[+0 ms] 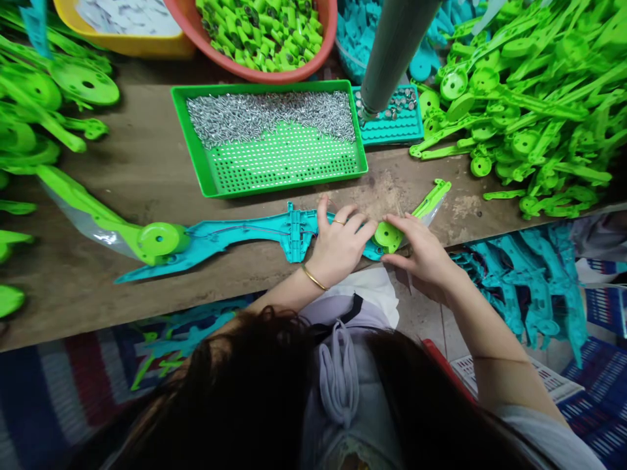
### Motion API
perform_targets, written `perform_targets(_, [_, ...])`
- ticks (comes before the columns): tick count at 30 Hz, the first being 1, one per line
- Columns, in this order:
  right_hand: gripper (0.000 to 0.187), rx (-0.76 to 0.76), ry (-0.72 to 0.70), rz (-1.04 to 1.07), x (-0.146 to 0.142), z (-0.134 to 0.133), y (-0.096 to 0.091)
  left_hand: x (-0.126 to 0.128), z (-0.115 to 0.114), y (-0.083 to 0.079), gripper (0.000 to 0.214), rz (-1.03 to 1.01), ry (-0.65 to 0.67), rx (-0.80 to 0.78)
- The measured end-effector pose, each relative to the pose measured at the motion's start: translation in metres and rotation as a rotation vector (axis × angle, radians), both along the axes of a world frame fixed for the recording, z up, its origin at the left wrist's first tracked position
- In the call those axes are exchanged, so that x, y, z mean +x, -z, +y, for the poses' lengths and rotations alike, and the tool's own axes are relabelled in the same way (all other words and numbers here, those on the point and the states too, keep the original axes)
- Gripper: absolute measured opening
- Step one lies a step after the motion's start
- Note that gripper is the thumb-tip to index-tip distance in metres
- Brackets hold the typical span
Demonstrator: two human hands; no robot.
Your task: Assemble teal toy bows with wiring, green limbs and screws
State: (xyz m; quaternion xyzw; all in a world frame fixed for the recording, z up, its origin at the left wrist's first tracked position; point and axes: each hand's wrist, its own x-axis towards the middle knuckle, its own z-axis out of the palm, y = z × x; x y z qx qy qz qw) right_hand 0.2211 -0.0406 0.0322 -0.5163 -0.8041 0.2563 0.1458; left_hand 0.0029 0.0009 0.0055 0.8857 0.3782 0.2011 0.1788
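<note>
A long teal plastic frame [235,238] lies along the wooden bench [147,170] in front of me. A bright green arm with a round hub [161,240] sits on its left end. My left hand [340,245] presses down on the frame's right part, fingers curled over it. My right hand [424,251] pinches a second green arm [416,212] by its round hub, held against the frame's right end.
A green perforated tray [274,163] of small metal pins stands behind the frame. A teal pin block [392,121] and a grey post [396,46] are to its right. Green parts are heaped at right [529,98] and left [44,98]. Bowls [264,32] sit at the back.
</note>
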Motion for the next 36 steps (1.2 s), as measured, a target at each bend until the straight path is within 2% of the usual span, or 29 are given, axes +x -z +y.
perform_targets(6, [0.077,-0.034,0.017,0.003,-0.007,0.001,0.006,-0.006,0.004,0.005,0.038,-0.005,0.198,0.014])
perform_targets(8, [0.073,-0.026,-0.015,0.019,-0.006,0.003,0.005,-0.007,0.005,0.003,0.037,0.020,0.218,0.023])
perform_targets(10, [0.065,0.035,0.045,0.031,0.003,0.009,0.002,-0.007,0.007,0.000,0.036,0.051,0.228,0.041])
perform_targets(11, [0.057,0.088,0.156,0.023,0.011,0.013,0.002,-0.007,0.007,-0.002,0.036,0.065,0.237,0.054])
perform_targets(14, [0.039,0.212,0.686,-0.060,0.043,0.028,0.004,-0.007,0.009,-0.007,0.037,0.088,0.268,0.085])
perform_targets(15, [0.036,0.189,0.828,-0.074,0.054,0.034,0.007,-0.008,0.010,-0.008,0.037,0.091,0.277,0.094])
perform_targets(17, [0.033,0.046,0.969,-0.003,0.070,0.044,0.015,-0.009,0.012,-0.009,0.036,0.097,0.293,0.116])
perform_targets(20, [0.036,-0.138,0.993,0.272,0.078,0.054,0.025,-0.010,0.014,-0.009,0.034,0.107,0.314,0.138])
perform_targets(22, [0.041,-0.175,0.996,0.391,0.075,0.057,0.028,-0.010,0.015,-0.010,0.032,0.108,0.319,0.135])
perform_targets(24, [0.044,-0.178,0.996,0.425,0.072,0.058,0.030,-0.009,0.016,-0.011,0.030,0.099,0.319,0.136])
perform_targets(31, [0.047,-0.099,0.945,0.254,0.072,0.054,0.030,-0.011,0.015,-0.010,0.048,0.112,0.346,0.137])
perform_targets(34, [0.043,0.007,0.848,0.052,0.073,0.053,0.029,-0.012,0.012,-0.011,0.044,0.160,0.351,0.158])
perform_targets(36, [0.043,0.023,0.827,-0.056,0.074,0.053,0.027,-0.012,0.009,-0.012,0.038,0.193,0.339,0.182])
